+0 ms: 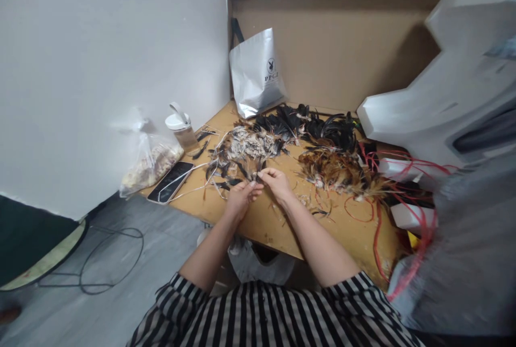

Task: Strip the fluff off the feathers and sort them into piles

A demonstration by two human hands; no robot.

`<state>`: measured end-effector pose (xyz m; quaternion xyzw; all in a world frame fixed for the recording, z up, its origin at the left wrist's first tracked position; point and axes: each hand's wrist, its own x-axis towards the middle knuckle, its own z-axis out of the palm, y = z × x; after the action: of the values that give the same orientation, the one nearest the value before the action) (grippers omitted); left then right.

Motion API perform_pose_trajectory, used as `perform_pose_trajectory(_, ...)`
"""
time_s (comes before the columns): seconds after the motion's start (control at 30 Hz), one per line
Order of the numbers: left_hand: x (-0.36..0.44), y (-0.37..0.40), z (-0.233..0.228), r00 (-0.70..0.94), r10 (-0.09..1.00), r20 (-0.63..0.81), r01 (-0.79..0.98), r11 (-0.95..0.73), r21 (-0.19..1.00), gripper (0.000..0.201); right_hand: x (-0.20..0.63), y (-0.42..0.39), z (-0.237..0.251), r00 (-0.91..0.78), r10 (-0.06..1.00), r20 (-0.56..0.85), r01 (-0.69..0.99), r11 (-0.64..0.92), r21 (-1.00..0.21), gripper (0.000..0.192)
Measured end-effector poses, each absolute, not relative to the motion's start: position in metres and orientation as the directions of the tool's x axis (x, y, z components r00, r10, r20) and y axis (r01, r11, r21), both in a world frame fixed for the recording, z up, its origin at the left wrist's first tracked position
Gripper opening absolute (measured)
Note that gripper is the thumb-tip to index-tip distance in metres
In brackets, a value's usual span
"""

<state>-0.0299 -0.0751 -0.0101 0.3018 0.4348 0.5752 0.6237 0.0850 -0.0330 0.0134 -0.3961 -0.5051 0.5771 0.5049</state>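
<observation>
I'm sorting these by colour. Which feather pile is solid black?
The black pile at the table's far edge, beside the silver bag. The grey-white pile lies nearer the hands; the brown-gold pile lies to the right.

feathers (253,171): small dark bunch, black and brown, pinched upright between both hands
place: table middle, near its front edge
feather pile (245,148): grey-white and brown mix, loose and flat, at 12 o'clock from the bunch (touching it, as far as shows)
state: tangled, quills not discernible
</observation>
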Motion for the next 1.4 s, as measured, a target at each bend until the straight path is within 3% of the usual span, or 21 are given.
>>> perform_pose_trajectory(0.37,-0.030,-0.075,-0.014,-0.024,0.992,-0.128,-0.448,0.103,0.888,0.023,0.081,-0.038,0.014,-0.224,0.974,0.037,-0.237,-0.018,-0.971,0.024)
perform_pose_trajectory(0.6,-0.031,-0.078,-0.011,0.005,0.993,-0.118,-0.423,0.109,0.900,0.023,0.092,-0.031,0.014,-0.423,0.886,-0.189,-0.365,-0.357,-0.860,0.032)
perform_pose_trajectory(0.97,-0.027,-0.084,-0.004,0.041,0.994,-0.100,-0.288,0.108,0.952,0.025,0.104,-0.029,0.019,-0.583,0.799,-0.146,-0.476,-0.482,-0.736,0.024)
perform_pose_trajectory(1.13,-0.026,-0.085,-0.004,0.031,0.996,-0.087,-0.290,0.093,0.953,0.024,0.115,-0.024,0.024,-0.548,0.834,-0.071,-0.563,-0.430,-0.705,0.022)
perform_pose_trajectory(1.27,-0.028,-0.084,-0.010,0.007,0.995,-0.098,-0.385,0.093,0.918,0.020,0.128,-0.018,0.030,-0.390,0.920,-0.039,-0.614,-0.292,-0.734,0.022)
perform_pose_trajectory(1.33,-0.033,-0.083,-0.010,-0.003,0.995,-0.103,-0.469,0.090,0.879,0.019,0.135,-0.014,0.029,-0.270,0.961,-0.054,-0.537,-0.197,-0.820,0.023)
perform_pose_trajectory(1.4,-0.041,-0.081,-0.007,-0.039,0.994,-0.102,-0.552,0.064,0.832,0.017,0.141,-0.009,0.025,-0.130,0.989,-0.065,-0.318,-0.104,-0.942,0.022)
